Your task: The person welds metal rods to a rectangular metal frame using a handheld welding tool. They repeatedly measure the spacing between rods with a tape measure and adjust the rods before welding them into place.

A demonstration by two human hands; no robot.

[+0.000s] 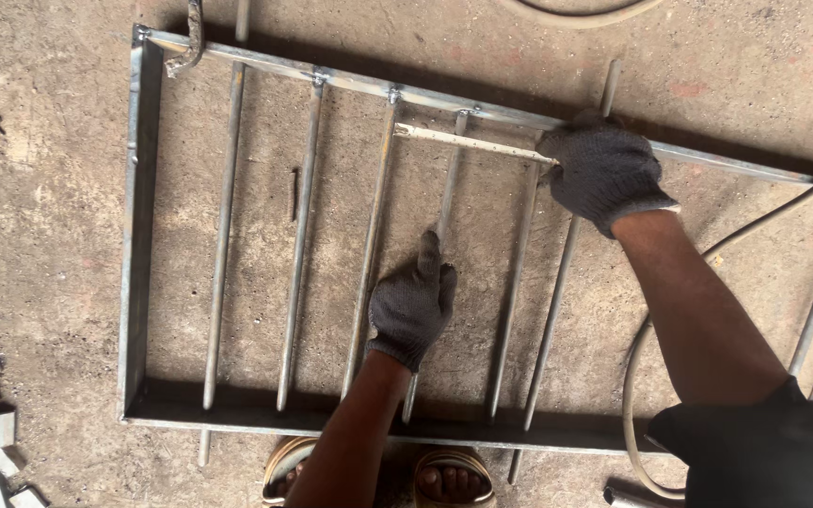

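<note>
Gloved fingers of the left hand [413,303] are closed around a thin steel rod [446,193] at centre frame, between neighbouring bars with open gaps on both sides. A flat metal rule [468,142] is pinned by the closed right hand [602,172] along the upper edge of the welded frame [139,216]. Bare concrete floor [39,207] is seen at the left.

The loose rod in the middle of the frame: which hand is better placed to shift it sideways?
The left hand, probably: it already rests on that rod. The right hand is occupied, pressing a metal ruler against the frame's top rail.
</note>
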